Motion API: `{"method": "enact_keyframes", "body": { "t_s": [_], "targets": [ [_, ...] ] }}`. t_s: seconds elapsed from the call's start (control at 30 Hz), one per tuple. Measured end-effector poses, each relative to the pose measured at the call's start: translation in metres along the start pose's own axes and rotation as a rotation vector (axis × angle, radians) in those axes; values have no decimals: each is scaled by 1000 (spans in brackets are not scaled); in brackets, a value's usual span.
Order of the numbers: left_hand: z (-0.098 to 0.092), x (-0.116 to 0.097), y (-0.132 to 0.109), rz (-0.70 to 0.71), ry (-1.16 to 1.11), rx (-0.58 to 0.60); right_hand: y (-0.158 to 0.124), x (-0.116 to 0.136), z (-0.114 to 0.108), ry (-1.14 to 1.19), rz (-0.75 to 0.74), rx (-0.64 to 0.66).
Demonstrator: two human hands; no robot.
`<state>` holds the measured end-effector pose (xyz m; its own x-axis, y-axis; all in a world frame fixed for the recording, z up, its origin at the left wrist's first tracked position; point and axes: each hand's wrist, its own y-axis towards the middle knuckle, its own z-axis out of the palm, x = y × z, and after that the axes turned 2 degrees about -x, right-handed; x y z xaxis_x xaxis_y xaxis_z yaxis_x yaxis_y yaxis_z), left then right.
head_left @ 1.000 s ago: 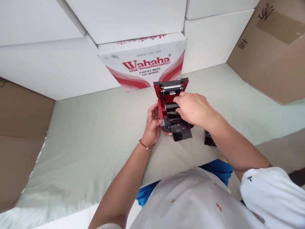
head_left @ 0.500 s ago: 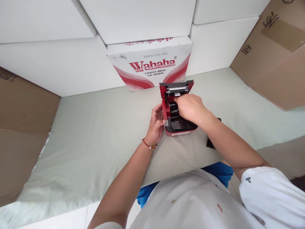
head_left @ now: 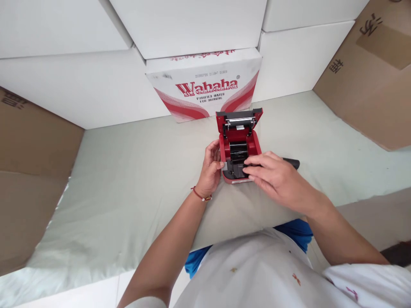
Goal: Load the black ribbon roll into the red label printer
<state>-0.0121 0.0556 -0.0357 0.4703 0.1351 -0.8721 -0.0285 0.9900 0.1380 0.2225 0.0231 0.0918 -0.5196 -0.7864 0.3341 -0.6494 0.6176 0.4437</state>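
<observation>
A small red and black label printer (head_left: 255,139) sits on the cloth with its lid (head_left: 239,114) tipped up and back. Inside its bay lies a shiny black roll (head_left: 238,150). My left hand (head_left: 211,168) grips the printer's left side, thumb on the front corner and fingers along the wall. My right hand (head_left: 272,177) lies over the front right, fingers stretched out, their tips touching the black front part. It covers some of that part. A black object (head_left: 291,163) is partly hidden behind my right hand.
A red and white Wahaha water carton (head_left: 208,87) stands behind the printer against stacked white boxes (head_left: 115,92). Brown cardboard boxes flank the surface at left (head_left: 35,179) and right (head_left: 369,85). A pale green cloth (head_left: 138,179) covers the table.
My right hand has come out of the printer's bay and moved toward me onto the front part, fingers now stretched. The black roll is now uncovered. My left hand stays put.
</observation>
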Motion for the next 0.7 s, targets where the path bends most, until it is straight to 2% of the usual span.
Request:
{"method": "enact_keyframes", "body": {
  "t_s": [0.13,0.3,0.5,0.7],
  "targets": [
    [2,-7,-5,25,74,-44,-18,14,15,-108,-19,-89],
    [15,-20,-24,80,154,-153,-19,10,24,-111,-17,-118],
    [34,-22,-45,32,215,-51,-24,4,26,-45,-19,-138],
    [35,-17,-47,32,154,-118,-17,-8,10,154,52,-109]
  ]
}}
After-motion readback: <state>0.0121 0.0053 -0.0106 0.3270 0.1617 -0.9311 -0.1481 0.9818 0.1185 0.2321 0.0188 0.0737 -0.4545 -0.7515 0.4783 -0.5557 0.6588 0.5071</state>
